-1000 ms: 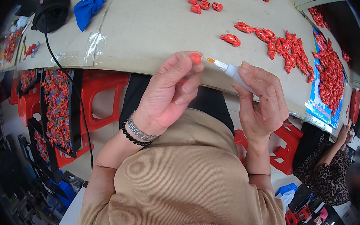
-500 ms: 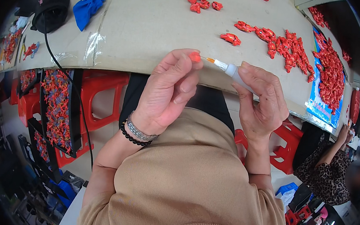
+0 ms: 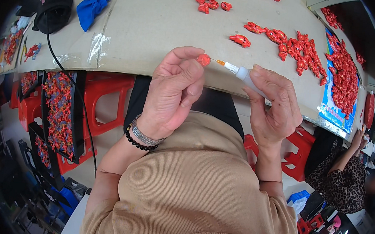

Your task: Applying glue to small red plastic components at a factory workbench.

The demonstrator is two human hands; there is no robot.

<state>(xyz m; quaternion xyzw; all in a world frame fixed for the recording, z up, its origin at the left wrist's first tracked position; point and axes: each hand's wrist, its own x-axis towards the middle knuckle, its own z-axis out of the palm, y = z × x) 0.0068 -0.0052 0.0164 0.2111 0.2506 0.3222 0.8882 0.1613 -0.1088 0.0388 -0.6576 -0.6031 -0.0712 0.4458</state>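
Note:
Between the thumb and fingers of my left hand (image 3: 175,89) is a small red plastic piece (image 3: 204,60), lifted over the table's near edge. My right hand (image 3: 277,96) grips a white needle-tip glue bottle (image 3: 246,75) with an orange nozzle base. Its thin needle points left and meets, or nearly meets, the red piece; contact is too fine to tell. Beyond my hands a single red figurine part (image 3: 240,41) lies on the table (image 3: 155,20).
Red figurine parts lie in a cluster (image 3: 300,51) and a heap on a blue sheet (image 3: 350,120) at right. A blue cloth (image 3: 92,8), black cap (image 3: 53,11) and dark cable are at left. Red stools (image 3: 108,99) and a filled black tray (image 3: 60,115) stand below. Another person (image 3: 342,179) sits at right.
My left hand has turned the red piece a little, and its fingers have shifted their hold. The glue bottle has moved only slightly to the right.

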